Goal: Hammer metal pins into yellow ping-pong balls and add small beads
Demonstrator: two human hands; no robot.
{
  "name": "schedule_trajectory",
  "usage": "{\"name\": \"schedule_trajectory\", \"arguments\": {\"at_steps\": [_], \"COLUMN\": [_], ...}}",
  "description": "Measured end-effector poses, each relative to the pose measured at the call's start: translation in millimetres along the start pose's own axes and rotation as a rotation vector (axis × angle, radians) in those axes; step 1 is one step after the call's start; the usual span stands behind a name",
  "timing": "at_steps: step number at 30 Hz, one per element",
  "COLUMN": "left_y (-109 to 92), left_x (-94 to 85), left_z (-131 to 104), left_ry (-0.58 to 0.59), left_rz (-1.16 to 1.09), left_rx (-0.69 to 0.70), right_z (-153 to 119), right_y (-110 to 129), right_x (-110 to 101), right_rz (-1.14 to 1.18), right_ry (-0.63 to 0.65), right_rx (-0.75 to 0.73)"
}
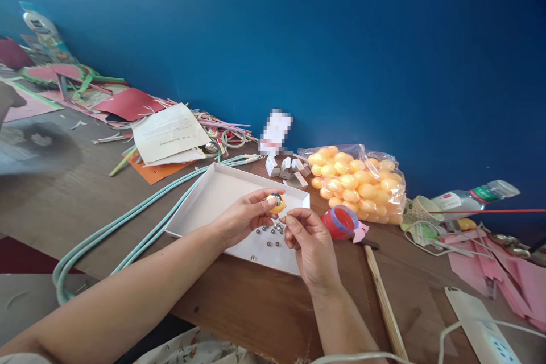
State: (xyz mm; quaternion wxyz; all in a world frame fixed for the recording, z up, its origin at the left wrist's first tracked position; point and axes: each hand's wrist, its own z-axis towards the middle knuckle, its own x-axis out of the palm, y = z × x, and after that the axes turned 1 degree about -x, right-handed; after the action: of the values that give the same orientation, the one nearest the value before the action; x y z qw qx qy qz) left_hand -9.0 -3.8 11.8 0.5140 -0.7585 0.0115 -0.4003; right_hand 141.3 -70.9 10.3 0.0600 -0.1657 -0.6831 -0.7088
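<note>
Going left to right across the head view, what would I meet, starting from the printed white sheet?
Printed white sheet → left hand → round yellow piece → right hand → red container → wooden stick → white power strip.

No readable text; print on white sheet (pixel 170 132), bottle (pixel 464 200) illegible.

Clock directions are taken from the view's centre. Twelve: plain blue wall (pixel 273 28). Three: clear plastic bottle with a green label band (pixel 482 194). Four: white rectangular power strip (pixel 473 307). Between four and five: pale straight wooden stick (pixel 384 301). Eight: looped pale-teal cord (pixel 60 280). Nine: printed white paper sheet (pixel 168 133), partly covering an orange paper sheet (pixel 156 173).
</note>
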Motion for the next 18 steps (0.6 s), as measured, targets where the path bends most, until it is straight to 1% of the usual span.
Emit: {"name": "schedule_trajectory", "arguments": {"at_steps": [11, 18], "left_y": [2.7, 2.7], "left_x": [1.4, 2.5], "left_z": [0.6, -0.2], "left_ry": [0.025, 0.005], "left_rz": [0.111, 0.130], "left_rx": [0.048, 0.025], "right_z": [0.6, 1.4], "right_y": [-0.1, -2.2], "right_x": [-0.6, -1.4], "right_rz": [-0.008, 0.004], "right_ry": [-0.023, -0.038], "right_rx": [0.002, -0.005]}}
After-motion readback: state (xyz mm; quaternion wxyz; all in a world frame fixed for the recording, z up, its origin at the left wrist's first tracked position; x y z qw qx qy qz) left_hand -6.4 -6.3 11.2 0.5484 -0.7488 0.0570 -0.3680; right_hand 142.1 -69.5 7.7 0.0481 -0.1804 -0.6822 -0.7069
